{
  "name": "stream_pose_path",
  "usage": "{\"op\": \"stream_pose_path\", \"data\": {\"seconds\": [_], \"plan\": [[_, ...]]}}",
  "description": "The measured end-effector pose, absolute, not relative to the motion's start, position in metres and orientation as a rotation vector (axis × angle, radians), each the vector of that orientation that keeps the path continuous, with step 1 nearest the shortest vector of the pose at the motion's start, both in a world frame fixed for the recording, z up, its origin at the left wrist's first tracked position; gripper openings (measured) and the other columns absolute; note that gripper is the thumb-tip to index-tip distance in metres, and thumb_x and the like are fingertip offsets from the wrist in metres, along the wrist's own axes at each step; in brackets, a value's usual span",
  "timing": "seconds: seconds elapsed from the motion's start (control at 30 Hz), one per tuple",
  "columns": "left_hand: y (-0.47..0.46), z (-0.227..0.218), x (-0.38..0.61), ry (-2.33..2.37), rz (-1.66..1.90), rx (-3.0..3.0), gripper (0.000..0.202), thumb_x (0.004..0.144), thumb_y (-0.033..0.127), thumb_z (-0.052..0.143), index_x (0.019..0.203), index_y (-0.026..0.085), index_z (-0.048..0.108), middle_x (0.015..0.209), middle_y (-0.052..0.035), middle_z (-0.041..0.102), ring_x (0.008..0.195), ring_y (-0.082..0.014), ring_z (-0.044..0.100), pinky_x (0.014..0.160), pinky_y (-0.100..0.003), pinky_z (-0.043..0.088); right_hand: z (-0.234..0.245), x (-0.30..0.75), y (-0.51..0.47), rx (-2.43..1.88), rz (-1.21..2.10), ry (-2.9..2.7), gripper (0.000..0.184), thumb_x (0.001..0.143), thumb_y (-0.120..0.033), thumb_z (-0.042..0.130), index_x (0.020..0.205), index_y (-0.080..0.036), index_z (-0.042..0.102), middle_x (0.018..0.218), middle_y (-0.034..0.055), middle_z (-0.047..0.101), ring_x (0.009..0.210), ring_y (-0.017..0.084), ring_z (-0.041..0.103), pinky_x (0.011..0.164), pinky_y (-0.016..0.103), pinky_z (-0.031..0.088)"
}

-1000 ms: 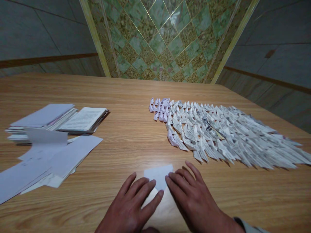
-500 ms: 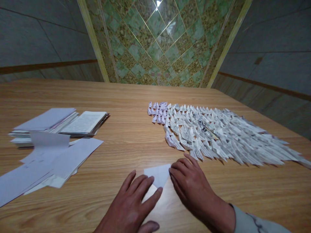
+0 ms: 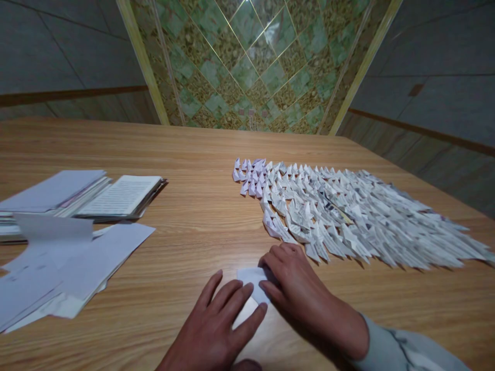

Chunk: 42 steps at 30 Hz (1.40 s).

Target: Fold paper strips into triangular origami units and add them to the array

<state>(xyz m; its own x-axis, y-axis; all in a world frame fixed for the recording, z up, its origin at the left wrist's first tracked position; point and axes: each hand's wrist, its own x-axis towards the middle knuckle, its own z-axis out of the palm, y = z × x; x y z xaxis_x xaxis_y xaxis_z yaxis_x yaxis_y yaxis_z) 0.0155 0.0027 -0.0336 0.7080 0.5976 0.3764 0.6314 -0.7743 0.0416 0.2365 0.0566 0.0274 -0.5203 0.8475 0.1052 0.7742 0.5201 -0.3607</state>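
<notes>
White paper (image 3: 251, 281) lies unclamped under the arched right hand (image 3: 299, 293) and splayed left hand (image 3: 214, 330).

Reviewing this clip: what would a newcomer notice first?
A big fan of small folded paper pieces covers the right of the wooden table and catches the eye first. At bottom centre, the left hand and right hand bear on a small white paper. Loose sheets lie left.

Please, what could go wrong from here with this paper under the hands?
The white paper sheet lies on the smooth wooden table under the right hand, beside the left hand, so it might slip and crease crookedly. The right hand is also close to the rows of folded paper boats; a careless move could knock them out of line.
</notes>
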Motion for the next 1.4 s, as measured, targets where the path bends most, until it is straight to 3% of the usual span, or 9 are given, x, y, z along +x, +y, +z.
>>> {"op": "stream_pose_path", "data": {"seconds": [0.27,0.4,0.5,0.67,0.77,0.93,1.07,1.3,1.4], "plan": [[0.006,-0.044,0.017,-1.002,-0.661,-2.739,0.056,0.088,0.063,0.062,0.135,0.033,0.057,0.122,-0.0103,0.069,0.11,-0.0314,0.06,0.112,-0.061,0.026,0.026,0.236,0.057,-1.272,0.377,-2.455,0.02,0.08,-0.016,0.081,0.091,-0.019,0.064,0.095,0.0034,0.066,0.094,0.024,0.054,0.089,0.039,0.035],[0.006,-0.041,0.017,-1.013,-0.659,-2.733,0.057,0.088,0.066,0.059,0.135,0.034,0.057,0.122,-0.01,0.069,0.111,-0.0309,0.06,0.114,-0.06,0.023,0.022,0.238,0.06,-1.198,0.281,-2.477,0.013,0.086,-0.014,0.076,0.086,-0.02,0.064,0.084,0.0003,0.068,0.088,0.021,0.054,0.091,0.039,0.032],[0.005,-0.038,0.018,-1.009,-0.685,-2.72,0.058,0.086,0.068,0.061,0.134,0.034,0.058,0.12,-0.0094,0.07,0.111,-0.0301,0.059,0.115,-0.059,0.022,0.019,0.241,0.063,-1.167,0.139,-2.509,0.02,0.092,-0.017,0.073,0.075,-0.02,0.062,0.073,-0.0018,0.065,0.08,0.018,0.052,0.091,0.038,0.031],[0.003,-0.035,0.021,-1.018,-0.775,-2.68,0.058,0.082,0.066,0.068,0.127,0.029,0.061,0.118,-0.0097,0.07,0.111,-0.0285,0.06,0.119,-0.056,0.017,0.02,0.244,0.06,-1.065,-0.011,-2.567,0.021,0.092,-0.022,0.074,0.074,-0.019,0.064,0.073,-0.0012,0.066,0.081,0.018,0.051,0.095,0.04,0.029],[0.0,-0.033,0.02,-0.976,-0.698,-2.689,0.058,0.085,0.063,0.066,0.129,0.026,0.059,0.128,-0.0128,0.067,0.121,-0.0319,0.058,0.121,-0.059,0.014,0.021,0.243,0.056,-1.019,-0.029,-2.576,0.02,0.09,-0.024,0.077,0.074,-0.018,0.065,0.074,-0.0015,0.066,0.082,0.019,0.052,0.099,0.042,0.028],[-0.001,-0.029,0.016,-0.953,-0.533,-2.777,0.062,0.087,0.062,0.065,0.135,0.023,0.054,0.155,-0.0203,0.048,0.149,-0.0372,0.032,0.119,-0.061,0.017,0.019,0.242,0.051,-0.99,-0.083,-2.581,0.021,0.087,-0.024,0.08,0.074,-0.019,0.064,0.074,-0.0013,0.066,0.082,0.02,0.052,0.105,0.045,0.025],[-0.001,-0.029,0.017,-1.015,-0.464,-2.872,0.068,0.084,0.056,0.071,0.139,0.022,0.05,0.15,-0.025,0.052,0.146,-0.0398,0.039,0.117,-0.063,0.024,0.017,0.244,0.046,-0.988,-0.109,-2.566,0.022,0.089,-0.022,0.077,0.073,-0.019,0.063,0.073,-0.0013,0.065,0.082,0.02,0.053,0.108,0.046,0.023],[-0.002,-0.023,0.021,-1.083,-0.327,-2.951,0.075,0.075,0.042,0.083,0.139,0.022,0.05,0.151,-0.0268,0.051,0.141,-0.0427,0.047,0.114,-0.066,0.03,0.009,0.241,0.026,-1.099,-0.036,-2.489,0.006,0.092,-0.016,0.07,0.094,-0.02,0.067,0.085,0.0006,0.07,0.086,0.021,0.056,0.109,0.043,0.024],[0.0,-0.014,0.023,-1.113,-0.239,-2.973,0.076,0.073,0.035,0.083,0.141,0.023,0.051,0.152,-0.0258,0.05,0.14,-0.0435,0.048,0.112,-0.068,0.032,0.001,0.238,0.017,-1.139,-0.069,-2.478,0.018,0.094,-0.012,0.062,0.11,-0.018,0.065,0.1,0.0046,0.071,0.092,0.023,0.057,0.111,0.044,0.023]]}}
